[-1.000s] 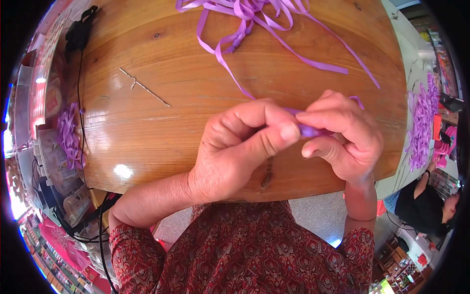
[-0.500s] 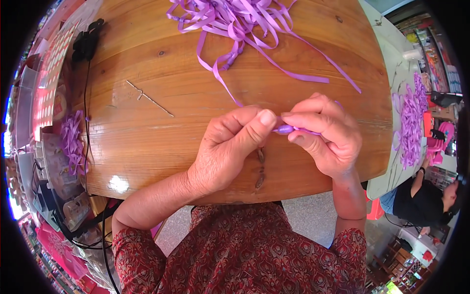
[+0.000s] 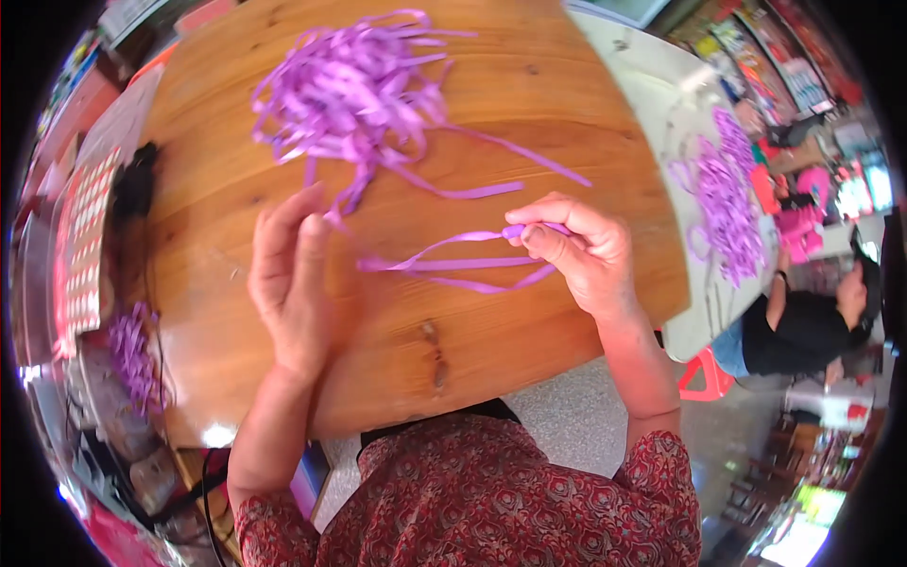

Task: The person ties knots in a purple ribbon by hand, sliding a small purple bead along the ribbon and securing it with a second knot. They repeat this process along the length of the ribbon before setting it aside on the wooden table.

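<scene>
A purple ribbon [image 3: 472, 266] hangs in loops from my right hand [image 3: 590, 253]. Thumb and fingers there pinch it beside a small purple bead [image 3: 514, 231], and its loops stretch left over the wooden table. My left hand [image 3: 288, 279] is raised at the left, blurred, with fingers stretched up and thumb apart; I see nothing held in it. A strand of purple ribbon passes just beside its thumb. Beyond both hands lies a tangled heap of purple ribbons [image 3: 345, 90], with loose ends trailing to the right.
A second bunch of purple ribbons [image 3: 727, 203] lies on the white table [image 3: 624, 66] at right; a smaller one [image 3: 137, 359] hangs at the left edge. A black cable and a dotted box [image 3: 87, 250] stand left. A person in black [image 3: 803, 326] is at far right.
My hands have moved apart, the left one letting go of the beaded ribbon and swinging left. The view has shifted to the right. The thin twisted wire no longer shows.
</scene>
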